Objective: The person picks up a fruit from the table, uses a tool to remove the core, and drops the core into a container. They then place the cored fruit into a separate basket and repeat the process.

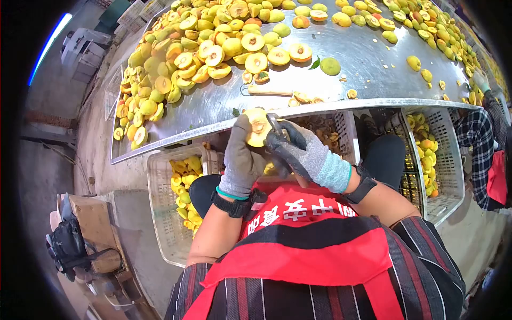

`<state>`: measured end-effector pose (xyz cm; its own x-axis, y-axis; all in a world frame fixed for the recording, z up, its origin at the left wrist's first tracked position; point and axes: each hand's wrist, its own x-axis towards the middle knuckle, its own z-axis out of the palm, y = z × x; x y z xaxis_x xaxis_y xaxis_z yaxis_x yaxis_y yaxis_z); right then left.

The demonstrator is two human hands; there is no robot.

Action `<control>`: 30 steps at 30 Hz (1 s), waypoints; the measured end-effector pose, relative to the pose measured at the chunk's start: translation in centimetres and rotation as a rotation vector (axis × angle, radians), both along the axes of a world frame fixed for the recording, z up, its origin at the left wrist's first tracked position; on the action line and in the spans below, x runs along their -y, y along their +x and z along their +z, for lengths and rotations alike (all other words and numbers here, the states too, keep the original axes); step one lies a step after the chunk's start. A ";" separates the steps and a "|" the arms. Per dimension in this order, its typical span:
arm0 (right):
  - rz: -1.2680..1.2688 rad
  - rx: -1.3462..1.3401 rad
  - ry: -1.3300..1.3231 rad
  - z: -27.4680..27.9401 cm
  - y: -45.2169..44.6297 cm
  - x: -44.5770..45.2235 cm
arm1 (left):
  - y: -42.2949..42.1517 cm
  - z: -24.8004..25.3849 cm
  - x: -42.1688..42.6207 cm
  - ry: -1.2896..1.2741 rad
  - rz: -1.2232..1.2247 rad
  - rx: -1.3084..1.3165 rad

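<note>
My left hand, in a grey glove with a dark palm, is closed on a yellow peach half, its cut face and brown centre showing. My right hand, in a similar glove with a teal cuff, is closed beside the fruit. A dark curved piece at its fingertips meets the peach's right edge; whether this is a tool or the glove I cannot tell. Just beyond both hands, a wooden-handled tool with a wire loop lies on the metal table.
A heap of peach halves covers the table's left side, with more at right. Below the edge stand a left crate of yellow pieces, a middle crate of brown scraps and a right crate of peaches. A co-worker's plaid sleeve is at right.
</note>
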<state>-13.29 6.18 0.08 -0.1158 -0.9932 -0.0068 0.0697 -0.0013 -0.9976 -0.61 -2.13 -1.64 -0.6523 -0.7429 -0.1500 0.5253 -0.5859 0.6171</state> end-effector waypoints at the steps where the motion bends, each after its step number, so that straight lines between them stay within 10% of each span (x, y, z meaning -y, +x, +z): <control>1: 0.017 0.002 0.060 0.1 -0.1 -0.2 | 0.2 0.3 0.0 -0.001 0.001 -0.003; 15: 0.123 -0.675 -0.103 0.6 0.4 -0.7 | 0.3 0.6 -1.3 -0.621 0.218 0.236; 21: 0.213 0.089 0.409 2.2 1.0 -0.8 | 0.1 1.2 -1.5 -0.945 0.314 0.449; 25: 0.071 -0.217 0.164 -1.1 2.1 -0.8 | 0.5 2.6 -1.5 -1.009 0.233 0.615; 27: -0.128 -0.918 -0.423 -6.0 2.4 0.1 | 0.4 2.4 -1.5 -0.987 0.201 0.593; 28: -0.129 -0.917 -0.421 -4.1 1.7 0.0 | 0.4 2.1 -1.6 -0.890 0.204 0.520; 30: 0.536 -0.074 0.292 2.0 0.0 -0.8 | 0.6 1.9 -1.4 -0.787 0.208 0.448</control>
